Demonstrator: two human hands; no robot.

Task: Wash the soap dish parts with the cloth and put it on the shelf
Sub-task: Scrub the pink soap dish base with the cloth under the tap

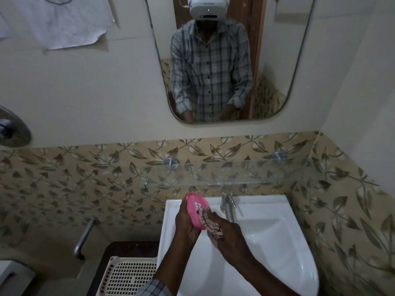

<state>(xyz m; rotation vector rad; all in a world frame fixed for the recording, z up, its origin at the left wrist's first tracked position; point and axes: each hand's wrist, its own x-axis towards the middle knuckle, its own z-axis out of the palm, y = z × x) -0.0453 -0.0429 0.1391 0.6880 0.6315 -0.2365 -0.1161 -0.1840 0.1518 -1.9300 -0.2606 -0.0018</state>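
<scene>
Scrubbing looks to be the step in hand: the left hand (184,221) is closed around the pink slotted soap dish part (197,208), tilted above the white basin (267,238) at lower centre. The right hand (229,233) grips a bunched patterned cloth (210,223) pressed against its face. Next, judging by this, comes placing it on the bare glass shelf (245,174) just above the tap (227,205).

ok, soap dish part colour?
Pink, with a slotted drain grid; head view, held in the left hand: soap dish part.
</scene>
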